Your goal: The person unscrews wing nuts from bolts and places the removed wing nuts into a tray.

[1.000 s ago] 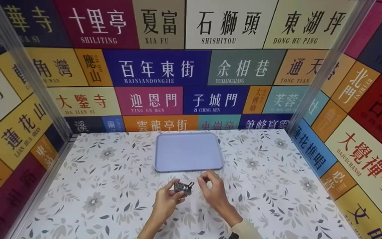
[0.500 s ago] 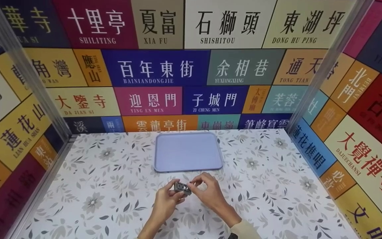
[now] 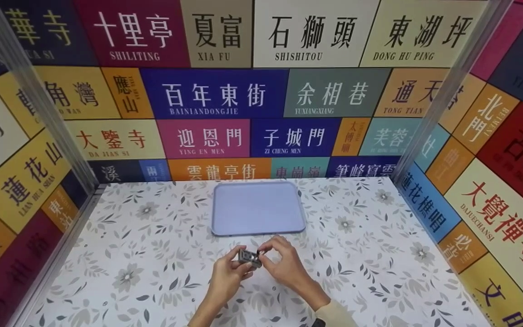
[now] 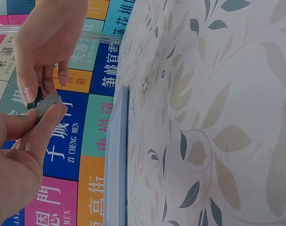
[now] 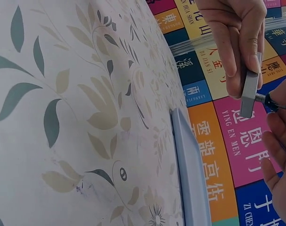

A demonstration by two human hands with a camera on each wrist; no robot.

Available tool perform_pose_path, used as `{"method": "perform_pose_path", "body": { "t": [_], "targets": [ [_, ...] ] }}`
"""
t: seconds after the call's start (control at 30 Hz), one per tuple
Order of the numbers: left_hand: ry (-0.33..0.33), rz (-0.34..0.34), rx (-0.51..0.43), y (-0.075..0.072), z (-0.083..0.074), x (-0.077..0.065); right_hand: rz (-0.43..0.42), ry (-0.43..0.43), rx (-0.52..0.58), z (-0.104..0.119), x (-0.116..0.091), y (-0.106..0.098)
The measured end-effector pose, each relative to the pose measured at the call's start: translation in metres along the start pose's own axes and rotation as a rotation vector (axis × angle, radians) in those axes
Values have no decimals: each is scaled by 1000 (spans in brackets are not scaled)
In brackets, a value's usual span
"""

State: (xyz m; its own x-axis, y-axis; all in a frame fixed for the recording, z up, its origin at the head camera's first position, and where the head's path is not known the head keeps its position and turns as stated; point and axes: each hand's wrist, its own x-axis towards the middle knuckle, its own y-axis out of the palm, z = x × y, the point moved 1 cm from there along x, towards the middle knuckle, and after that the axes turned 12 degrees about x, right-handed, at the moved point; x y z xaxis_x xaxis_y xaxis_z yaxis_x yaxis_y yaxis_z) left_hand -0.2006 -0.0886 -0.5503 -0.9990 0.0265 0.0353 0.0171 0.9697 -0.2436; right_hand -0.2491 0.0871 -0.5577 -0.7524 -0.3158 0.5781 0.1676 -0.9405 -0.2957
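Observation:
A small grey metal block (image 3: 246, 256) is held above the table, pinched between the thumb and fingers of my left hand (image 3: 226, 274). On the right wrist view the block (image 5: 250, 94) stands edge-on, and from its face sticks a threaded thumbscrew (image 5: 261, 98) with a dark, winged head. My right hand (image 3: 288, 268) pinches that head with thumb and forefinger, its other fingers bent loosely. From the left wrist, the dark head (image 4: 35, 100) shows between the right fingertips, right beside the block. Part of the block is hidden behind the left fingers.
A light blue rectangular tray (image 3: 258, 208) lies on the table just beyond both hands. White cloth with a leaf pattern (image 3: 143, 254) covers the table. Panels with large lettering (image 3: 216, 93) form walls at the back and sides.
My right hand has come in from the right, apart from the block a second ago, and pinches the thumbscrew. My left hand and the block have stayed in place.

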Motion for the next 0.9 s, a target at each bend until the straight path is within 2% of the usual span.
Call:
{"method": "perform_pose_path", "body": {
  "t": [0.17, 0.43, 0.9],
  "targets": [
    [-7, -4, 6, 0, -1, 0, 10, -70, 10, 5, 1, 0],
    [3, 4, -18, 1, -2, -1, 20, -136, 45, 39, 8, -1],
    [13, 9, -35, 2, -3, -2, -8, -216, 45, 36, 10, 2]
  ]
}}
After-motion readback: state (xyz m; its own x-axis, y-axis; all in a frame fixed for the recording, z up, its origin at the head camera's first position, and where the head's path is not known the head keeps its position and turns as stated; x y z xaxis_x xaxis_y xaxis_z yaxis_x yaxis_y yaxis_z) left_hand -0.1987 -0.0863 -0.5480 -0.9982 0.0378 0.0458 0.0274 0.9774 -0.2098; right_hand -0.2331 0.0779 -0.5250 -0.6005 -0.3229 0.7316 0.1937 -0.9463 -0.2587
